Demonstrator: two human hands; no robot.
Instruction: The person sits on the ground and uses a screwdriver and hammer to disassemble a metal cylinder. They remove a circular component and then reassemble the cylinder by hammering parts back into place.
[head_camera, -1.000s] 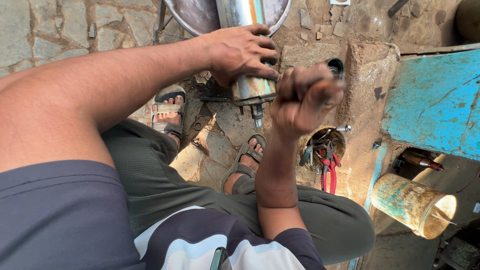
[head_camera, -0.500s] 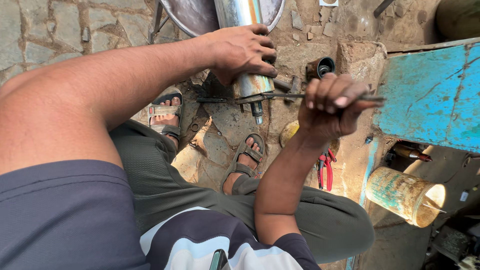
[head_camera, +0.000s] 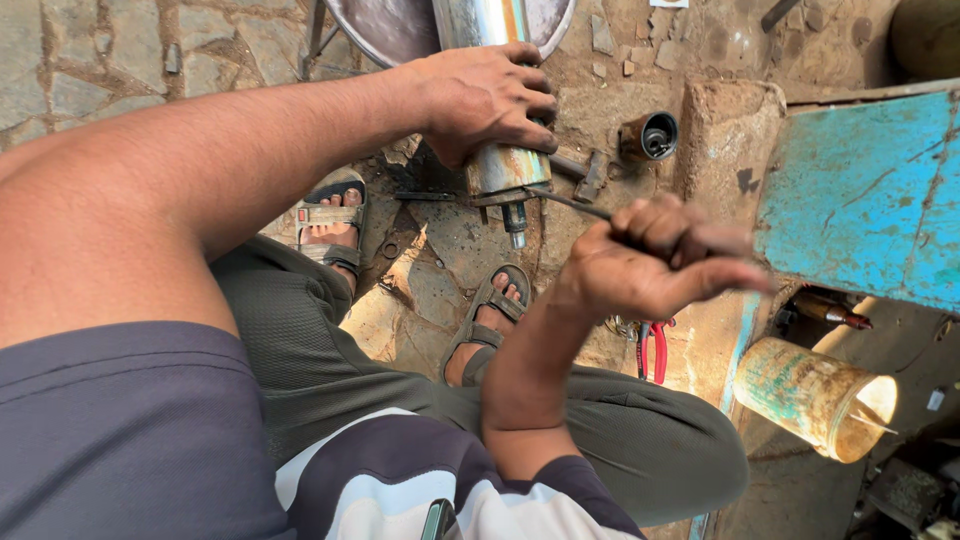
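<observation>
Steel cylinder (head_camera: 497, 160) clamped upright by left hand (head_camera: 485, 100); right hand (head_camera: 640, 265) fisted on thin rod (head_camera: 575, 203), apparently levering its lower fitting, needing steady pull.

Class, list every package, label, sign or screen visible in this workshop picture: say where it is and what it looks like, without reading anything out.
Worn cylindrical can with peeling green-and-cream label: lower right, lying on its side, open end rightward.
Small dark open-topped cylinder: on the ground, upper centre-right.
No signs or screens visible.
</observation>
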